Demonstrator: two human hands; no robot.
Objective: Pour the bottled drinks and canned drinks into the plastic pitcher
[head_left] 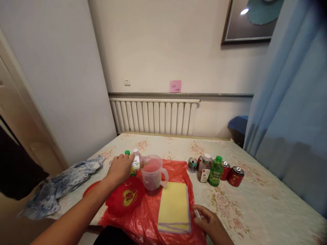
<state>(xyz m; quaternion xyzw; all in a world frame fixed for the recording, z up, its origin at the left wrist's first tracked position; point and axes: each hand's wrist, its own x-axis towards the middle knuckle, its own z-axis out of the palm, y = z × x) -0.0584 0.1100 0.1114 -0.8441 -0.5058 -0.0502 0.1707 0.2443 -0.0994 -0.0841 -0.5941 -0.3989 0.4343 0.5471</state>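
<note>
The left hand (pixel 120 167) is clenched around a small bottle (pixel 136 162), tipped on its side so the neck points toward three o'clock and reaches over the rim of a clear measuring jug (pixel 153 175) — the jug holds pink liquid and its handle faces four o'clock. A green cap (pixel 127 152) shows just at twelve o'clock of the knuckles. The jug stands on a red plastic bag (pixel 176 168) spread over the surface (pixel 255 204), which wears a pale floral cloth. At six o'clock of the jug lies a stack of yellow cloths (pixel 175 206), and at eight o'clock a red pouch with a yellow emblem (pixel 126 198).

The right hand (pixel 211 223) rests at the near edge of the surface, at three o'clock of the yellow stack, fingers curled around something small and clear — what it is cannot be told.

At three o'clock of the jug, well apart, stands a cluster of drinks: a white-capped bottle (pixel 204 168), a green bottle (pixel 216 172) and red cans (pixel 235 176). A blue patterned cloth (pixel 63 183) lies at nine o'clock, draped over the surface edge.
</note>
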